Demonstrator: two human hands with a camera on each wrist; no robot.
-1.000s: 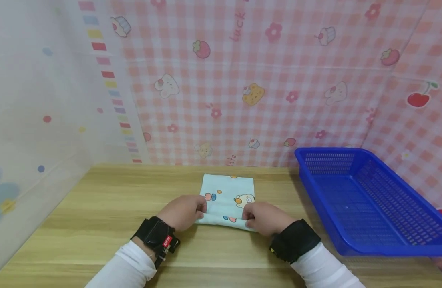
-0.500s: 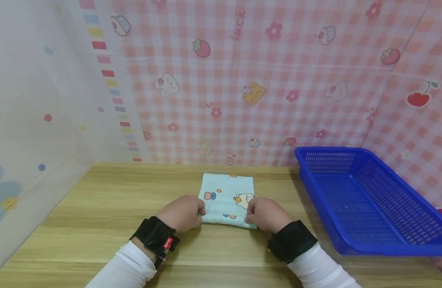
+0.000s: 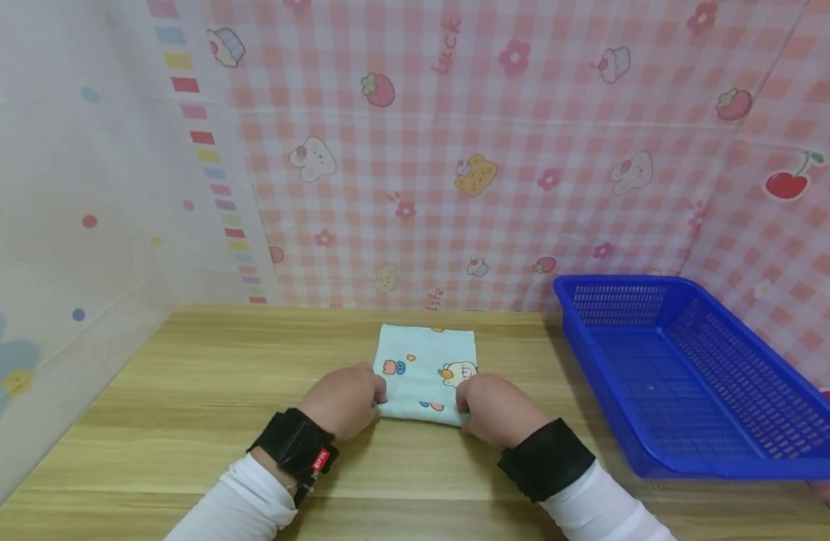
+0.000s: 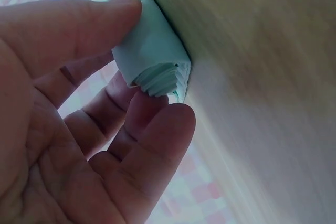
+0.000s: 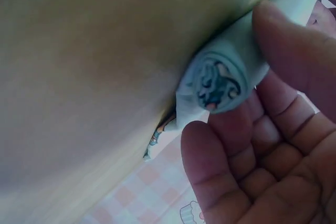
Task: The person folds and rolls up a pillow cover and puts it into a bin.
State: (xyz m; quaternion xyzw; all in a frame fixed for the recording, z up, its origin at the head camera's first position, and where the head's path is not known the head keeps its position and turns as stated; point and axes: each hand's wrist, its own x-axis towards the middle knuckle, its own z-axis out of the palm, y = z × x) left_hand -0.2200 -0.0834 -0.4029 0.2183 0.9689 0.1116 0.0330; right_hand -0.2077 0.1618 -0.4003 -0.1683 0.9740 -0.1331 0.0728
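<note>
A light blue cloth (image 3: 418, 376) printed with cartoon animals and flowers lies on the wooden table, its near edge rolled up. My left hand (image 3: 343, 400) holds the left end of the roll. In the left wrist view the thumb presses the near side of the rolled cloth (image 4: 149, 40), with the curled fingers on its other side and layered folds showing at the end. My right hand (image 3: 499, 409) grips the right end. The right wrist view shows a spiral of layers at the end of the roll (image 5: 223, 85), between thumb and curled fingers.
To the right stands a blue plastic basket (image 3: 631, 406) with mesh walls. A pink checked sheet (image 3: 422, 188) hangs behind the wooden table (image 3: 239, 353), and a white sheet (image 3: 83, 188) covers the left side.
The near edge of the cloth looked raised and folded a second ago and now lies lower and neater. Both hands stay at its near corners, the right one shifting slightly.
</note>
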